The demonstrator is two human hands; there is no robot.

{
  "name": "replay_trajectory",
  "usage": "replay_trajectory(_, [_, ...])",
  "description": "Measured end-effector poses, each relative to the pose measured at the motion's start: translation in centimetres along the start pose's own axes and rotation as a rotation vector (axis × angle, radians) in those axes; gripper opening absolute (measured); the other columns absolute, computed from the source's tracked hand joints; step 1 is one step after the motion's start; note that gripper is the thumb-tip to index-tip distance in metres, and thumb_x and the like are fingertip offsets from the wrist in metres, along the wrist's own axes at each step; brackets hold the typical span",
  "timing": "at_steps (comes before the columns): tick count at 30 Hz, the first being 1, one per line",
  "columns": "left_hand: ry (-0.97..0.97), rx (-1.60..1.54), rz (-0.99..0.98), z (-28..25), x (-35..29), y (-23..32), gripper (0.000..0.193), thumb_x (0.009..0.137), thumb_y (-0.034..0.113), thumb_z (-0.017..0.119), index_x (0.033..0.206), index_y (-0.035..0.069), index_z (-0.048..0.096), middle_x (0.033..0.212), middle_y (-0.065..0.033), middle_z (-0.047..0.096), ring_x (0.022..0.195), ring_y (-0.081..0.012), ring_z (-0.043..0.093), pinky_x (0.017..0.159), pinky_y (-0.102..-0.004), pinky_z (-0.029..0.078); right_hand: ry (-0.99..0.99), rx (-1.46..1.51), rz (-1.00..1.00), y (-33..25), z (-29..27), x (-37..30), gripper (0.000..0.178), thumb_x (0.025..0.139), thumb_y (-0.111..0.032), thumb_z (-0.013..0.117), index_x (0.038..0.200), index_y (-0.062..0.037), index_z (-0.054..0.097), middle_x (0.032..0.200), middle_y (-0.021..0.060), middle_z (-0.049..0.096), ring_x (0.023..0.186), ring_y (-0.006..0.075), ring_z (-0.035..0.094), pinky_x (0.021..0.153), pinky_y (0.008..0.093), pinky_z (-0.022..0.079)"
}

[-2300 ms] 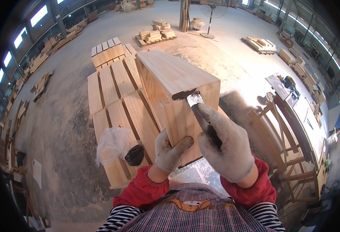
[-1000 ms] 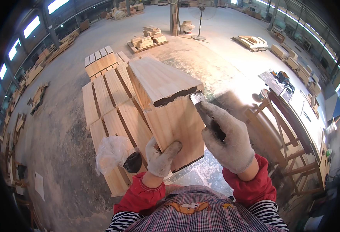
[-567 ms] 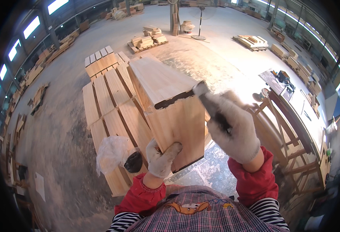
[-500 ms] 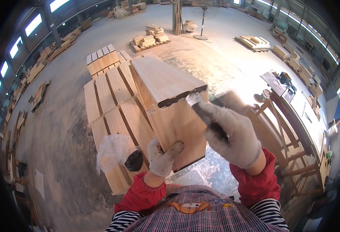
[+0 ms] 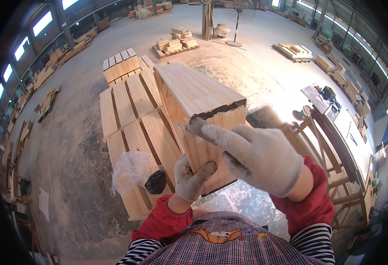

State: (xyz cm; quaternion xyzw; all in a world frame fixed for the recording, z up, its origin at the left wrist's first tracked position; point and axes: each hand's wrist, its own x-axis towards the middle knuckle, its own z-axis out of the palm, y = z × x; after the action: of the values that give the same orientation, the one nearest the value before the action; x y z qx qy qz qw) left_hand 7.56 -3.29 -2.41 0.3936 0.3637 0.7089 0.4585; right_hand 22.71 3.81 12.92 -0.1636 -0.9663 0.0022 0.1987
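Note:
A pale wooden box (image 5: 198,88) stands tilted in front of me, with a dark strip of paste (image 5: 225,108) along the top edge of its near end. My left hand (image 5: 191,179), in a smudged white glove, grips the lower left edge of that end, thumb on its face. My gloved right hand (image 5: 264,154) is closed round a putty knife (image 5: 198,126), its forefinger stretched along the blade. The dark-smeared blade touches the top left corner of the end; the handle is hidden in the hand. Left of my left hand lies a clear plastic bag (image 5: 132,170) with a dark lump (image 5: 155,182).
Slatted pale wooden boxes (image 5: 130,132) stand in rows at the left, under the bag. To the right is a worktable (image 5: 355,141) with tools, a wooden trestle frame (image 5: 335,185) beside it. Farther off are timber stacks (image 5: 178,42) and a standing fan (image 5: 236,28).
My right hand has moved the putty knife left along the box's top edge, from near the right corner to the left corner. My left hand keeps its hold.

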Motion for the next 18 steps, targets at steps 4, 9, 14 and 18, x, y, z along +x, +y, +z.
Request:
replay_trajectory(4, [0.013,0.016,-0.04,0.3,0.0,1.0,0.032,0.083,0.004,0.063,0.113,-0.004,0.056,0.101,-0.007,0.063,0.088,-0.0123,0.06,0.077,-0.0244,0.048,-0.011,-0.137,-0.039,1.6,-1.5,0.0,0.048,0.081,-0.011,0.06,0.128,-0.0145,0.051,0.074,0.0046,0.06,0.057,0.0155,0.061,0.044,0.029,0.047])
replay_trajectory(9, [0.018,-0.009,-0.045,0.6,0.0,1.2,0.034,0.082,0.003,0.062,0.114,-0.005,0.055,0.102,-0.0082,0.063,0.091,-0.0135,0.06,0.08,-0.0257,0.048,-0.043,-0.215,0.005,3.3,-3.6,-0.7,0.045,0.083,-0.009,0.058,0.127,-0.0201,0.053,0.075,0.0049,0.062,0.058,0.0179,0.061,0.048,0.0296,0.049])
replay_trajectory(14, [0.057,0.085,-0.082,0.2,0.0,0.9,0.034,0.081,0.003,0.064,0.113,-0.004,0.056,0.104,-0.0082,0.063,0.092,-0.0139,0.06,0.081,-0.0257,0.048,-0.017,-0.175,0.119,5.1,-4.7,-2.2,0.041,0.082,-0.007,0.056,0.121,-0.0189,0.06,0.077,0.0097,0.062,0.061,0.0258,0.061,0.057,0.0353,0.05])
replay_trajectory(18, [0.089,-0.009,-0.011,0.3,-0.3,0.1,0.033,0.081,0.005,0.065,0.112,-0.004,0.057,0.104,-0.0075,0.064,0.092,-0.0136,0.06,0.081,-0.0248,0.048,0.013,-0.209,0.212,7.2,-4.8,-3.6,0.04,0.082,-0.007,0.056,0.122,-0.0127,0.06,0.078,0.0131,0.063,0.063,0.0271,0.062,0.06,0.0359,0.051])
